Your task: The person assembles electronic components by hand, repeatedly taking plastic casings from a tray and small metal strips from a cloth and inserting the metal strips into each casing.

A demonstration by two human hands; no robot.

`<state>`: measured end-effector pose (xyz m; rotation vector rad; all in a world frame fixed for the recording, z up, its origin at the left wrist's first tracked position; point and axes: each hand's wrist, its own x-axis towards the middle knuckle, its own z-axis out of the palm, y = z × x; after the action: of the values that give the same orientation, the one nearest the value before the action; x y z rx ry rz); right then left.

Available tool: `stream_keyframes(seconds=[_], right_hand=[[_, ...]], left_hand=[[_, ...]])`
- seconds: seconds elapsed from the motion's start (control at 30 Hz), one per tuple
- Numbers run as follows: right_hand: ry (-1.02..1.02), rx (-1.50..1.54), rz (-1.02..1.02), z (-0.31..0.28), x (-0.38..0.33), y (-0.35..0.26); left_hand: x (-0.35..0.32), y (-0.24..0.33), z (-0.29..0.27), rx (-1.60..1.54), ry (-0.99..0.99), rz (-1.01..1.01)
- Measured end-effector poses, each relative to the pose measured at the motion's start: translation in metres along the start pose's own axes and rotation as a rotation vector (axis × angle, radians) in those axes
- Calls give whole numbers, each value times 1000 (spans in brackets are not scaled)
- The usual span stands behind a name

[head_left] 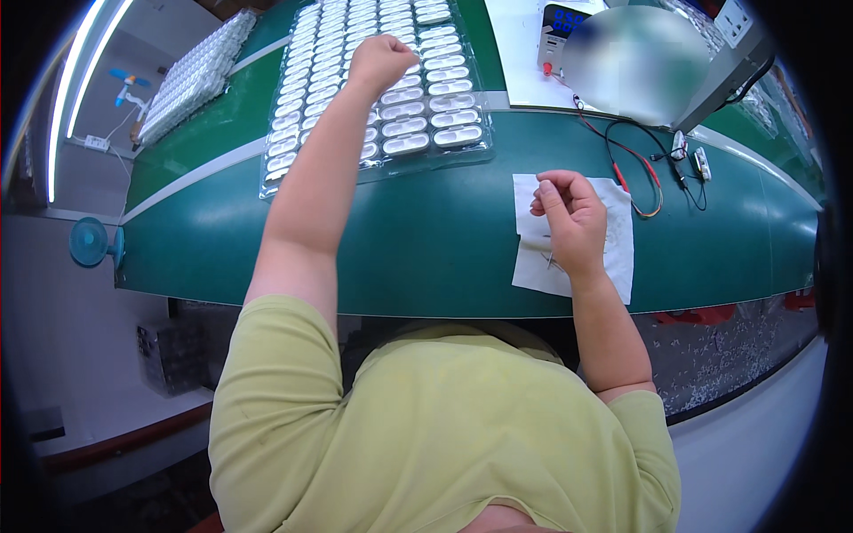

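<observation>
My left hand [380, 64] reaches far out over a clear plastic tray [484, 147] filled with rows of small white oval cases [458, 136]. Its fingers are closed and bent down near the cases; whatever they may hold is hidden. My right hand [576, 220] is raised over a white paper sheet [613, 284] on the green table. Thumb and curled fingers come together there, and I cannot make out anything between them. A few small thin dark pieces [551, 260] lie on the sheet, partly covered by that hand.
At the back right stands a small meter with a blue display [565, 19], its red and black leads [622, 173] trailing forward. Two small white devices [702, 163] on cables lie nearby. Another stack of white trays [195, 75] is at the far left, and a blue fan [89, 242] sits by the left edge.
</observation>
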<state>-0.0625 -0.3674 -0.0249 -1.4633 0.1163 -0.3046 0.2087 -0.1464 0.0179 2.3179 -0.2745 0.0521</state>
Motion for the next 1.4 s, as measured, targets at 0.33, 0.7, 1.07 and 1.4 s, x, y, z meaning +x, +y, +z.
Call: stream_keyframes(seconds=[0.33, 0.7, 1.07, 1.4], right_hand=[[180, 176, -208, -28, 15, -27], [-388, -963, -104, -85, -46, -46], [-453, -1038, -26, -85, -44, -45], [-506, -970, 55, -86, -43, -51]], left_hand=[[-99, -18, -26, 433, -334, 188], [-114, -3, -24, 661, -87, 385], [-204, 80, 42, -991, -655, -276], [-225, 68, 84, -763, -790, -241]])
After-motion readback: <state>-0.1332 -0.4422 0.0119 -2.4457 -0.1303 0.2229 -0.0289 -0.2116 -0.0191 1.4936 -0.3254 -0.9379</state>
